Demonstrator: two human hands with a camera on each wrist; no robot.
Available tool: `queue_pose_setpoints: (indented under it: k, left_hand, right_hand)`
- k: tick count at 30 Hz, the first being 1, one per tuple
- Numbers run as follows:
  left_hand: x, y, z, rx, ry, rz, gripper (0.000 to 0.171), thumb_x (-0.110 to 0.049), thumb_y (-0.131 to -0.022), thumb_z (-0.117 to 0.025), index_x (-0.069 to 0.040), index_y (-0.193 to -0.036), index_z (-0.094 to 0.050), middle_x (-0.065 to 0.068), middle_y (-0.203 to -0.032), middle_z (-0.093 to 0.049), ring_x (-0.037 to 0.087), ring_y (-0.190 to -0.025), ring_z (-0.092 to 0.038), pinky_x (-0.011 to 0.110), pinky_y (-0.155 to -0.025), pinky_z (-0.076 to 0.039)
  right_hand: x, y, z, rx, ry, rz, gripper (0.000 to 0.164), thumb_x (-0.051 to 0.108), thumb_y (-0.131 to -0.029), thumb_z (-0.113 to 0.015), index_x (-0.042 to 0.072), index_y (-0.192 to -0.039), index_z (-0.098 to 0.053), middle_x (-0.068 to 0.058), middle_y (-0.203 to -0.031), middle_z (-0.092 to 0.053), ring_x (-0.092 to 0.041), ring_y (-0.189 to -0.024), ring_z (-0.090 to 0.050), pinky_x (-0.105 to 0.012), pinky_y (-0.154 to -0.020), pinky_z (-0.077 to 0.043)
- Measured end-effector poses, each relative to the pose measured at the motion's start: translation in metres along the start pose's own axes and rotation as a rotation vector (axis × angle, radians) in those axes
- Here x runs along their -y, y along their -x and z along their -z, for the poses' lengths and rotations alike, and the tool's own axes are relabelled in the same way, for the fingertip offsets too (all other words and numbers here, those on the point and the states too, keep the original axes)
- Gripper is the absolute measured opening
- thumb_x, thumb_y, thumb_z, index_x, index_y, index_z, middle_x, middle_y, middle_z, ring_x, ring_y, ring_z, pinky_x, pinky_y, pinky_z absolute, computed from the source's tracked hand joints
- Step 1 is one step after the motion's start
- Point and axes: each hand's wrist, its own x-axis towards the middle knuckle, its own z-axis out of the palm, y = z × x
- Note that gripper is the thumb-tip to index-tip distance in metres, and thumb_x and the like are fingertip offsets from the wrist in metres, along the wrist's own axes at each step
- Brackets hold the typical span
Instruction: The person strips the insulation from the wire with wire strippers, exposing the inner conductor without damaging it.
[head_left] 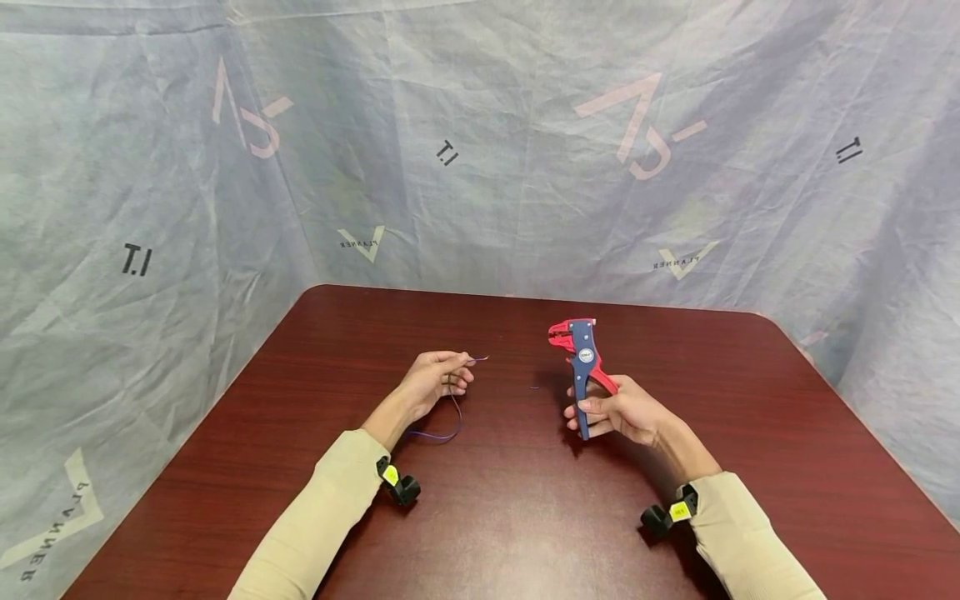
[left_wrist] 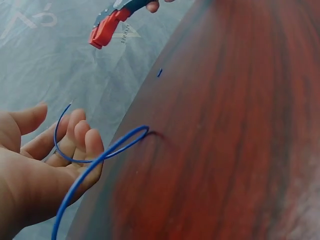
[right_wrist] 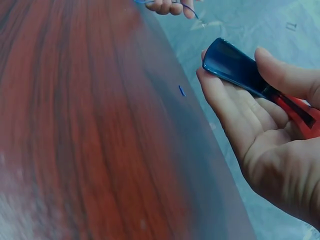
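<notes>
A thin blue wire is held in my left hand, its end with a bare tip sticking out past the fingers toward the right. The rest of it loops down beside the wrist to the table. Some apart from it, my right hand grips a wire stripper by its handles, with the thumb across the blue one. The tool stands upright, its red jaws pointing left and no wire visible in them. Between the two hands, a short blue snippet lies on the tabletop.
The dark reddish-brown wooden table reaches back to a grey printed cloth hung behind and at the sides. Each wrist carries a small black camera on a strap.
</notes>
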Motion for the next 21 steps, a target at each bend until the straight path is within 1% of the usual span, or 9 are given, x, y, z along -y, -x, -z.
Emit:
queue_pose_setpoints:
  k: [3,4,6,10,11,14,16,18,21]
  left_hand:
    - [0.001,-0.001,0.001,0.018,0.011,0.009,0.044,-0.019,-0.105,-0.051,0.018,-0.130,-0.051,-0.002,-0.071,-0.070,0.008,-0.064,-0.063,0.022,-0.064,-0.054]
    - [0.001,-0.001,0.001,0.025,0.013,0.012,0.045,-0.020,-0.106,-0.050,0.018,-0.131,-0.050,-0.002,-0.072,-0.070,0.008,-0.064,-0.064,0.022,-0.064,-0.055]
    - [0.001,-0.002,0.002,0.033,0.013,0.017,0.044,-0.021,-0.107,-0.047,0.016,-0.131,-0.050,-0.002,-0.073,-0.071,0.008,-0.066,-0.066,0.022,-0.065,-0.055]
    - [0.003,-0.002,0.003,0.044,-0.005,0.018,0.047,-0.024,-0.107,-0.046,0.014,-0.134,-0.048,-0.004,-0.076,-0.073,0.008,-0.070,-0.069,0.021,-0.067,-0.055]
    - [0.003,-0.002,0.004,0.042,-0.016,0.017,0.048,-0.025,-0.107,-0.046,0.014,-0.135,-0.047,-0.004,-0.077,-0.073,0.008,-0.071,-0.069,0.021,-0.068,-0.055]
    - [0.003,-0.002,0.005,0.030,-0.058,0.016,0.052,-0.028,-0.107,-0.047,0.013,-0.138,-0.045,-0.004,-0.081,-0.073,0.007,-0.076,-0.069,0.022,-0.072,-0.055]
    - [0.003,-0.002,0.005,0.013,-0.090,0.020,0.053,-0.030,-0.107,-0.047,0.012,-0.140,-0.046,0.000,-0.089,-0.074,0.008,-0.080,-0.070,0.023,-0.075,-0.055]
    - [0.003,-0.001,0.005,-0.003,-0.117,0.030,0.055,-0.033,-0.107,-0.047,0.010,-0.141,-0.047,0.009,-0.103,-0.075,0.011,-0.089,-0.070,0.025,-0.082,-0.055]
    - [0.001,0.000,0.005,-0.001,-0.136,0.047,0.061,-0.040,-0.107,-0.043,0.008,-0.144,-0.044,0.024,-0.131,-0.064,0.026,-0.111,-0.068,0.033,-0.099,-0.053]
  right_hand:
    - [-0.002,0.000,0.003,-0.021,0.014,-0.035,0.046,0.003,-0.098,-0.058,-0.020,-0.133,-0.039,-0.008,-0.097,-0.078,-0.023,-0.089,-0.077,-0.048,-0.084,-0.060]
    - [-0.003,-0.001,0.004,-0.028,0.016,-0.047,0.044,0.003,-0.098,-0.059,-0.019,-0.131,-0.041,-0.008,-0.096,-0.078,-0.023,-0.088,-0.077,-0.047,-0.083,-0.061]
    - [-0.004,-0.001,0.006,-0.042,0.020,-0.066,0.033,0.004,-0.097,-0.060,-0.014,-0.123,-0.050,-0.009,-0.096,-0.078,-0.023,-0.087,-0.077,-0.045,-0.081,-0.061]
    - [-0.004,0.000,0.009,-0.055,0.019,-0.102,0.006,0.002,-0.097,-0.060,0.003,-0.102,-0.060,-0.011,-0.093,-0.078,-0.022,-0.084,-0.077,-0.040,-0.076,-0.062]
    - [-0.005,0.001,0.010,-0.057,0.022,-0.111,0.005,0.001,-0.096,-0.060,0.005,-0.099,-0.060,-0.011,-0.093,-0.078,-0.022,-0.083,-0.077,-0.039,-0.075,-0.062]
    - [-0.006,0.002,0.011,-0.068,0.040,-0.140,0.005,0.002,-0.096,-0.061,0.006,-0.099,-0.059,-0.011,-0.092,-0.078,-0.021,-0.081,-0.077,-0.036,-0.073,-0.062]
    - [-0.007,0.002,0.012,-0.079,0.051,-0.160,0.006,0.003,-0.096,-0.062,0.005,-0.099,-0.058,-0.011,-0.091,-0.078,-0.020,-0.080,-0.077,-0.034,-0.071,-0.062]
    - [-0.008,0.002,0.013,-0.086,0.066,-0.174,0.006,0.005,-0.095,-0.063,0.005,-0.098,-0.058,-0.010,-0.090,-0.078,-0.018,-0.078,-0.077,-0.033,-0.070,-0.062]
    - [-0.009,0.002,0.014,-0.096,0.077,-0.192,0.007,0.007,-0.095,-0.065,0.006,-0.096,-0.059,-0.009,-0.088,-0.079,-0.017,-0.075,-0.076,-0.033,-0.069,-0.062]
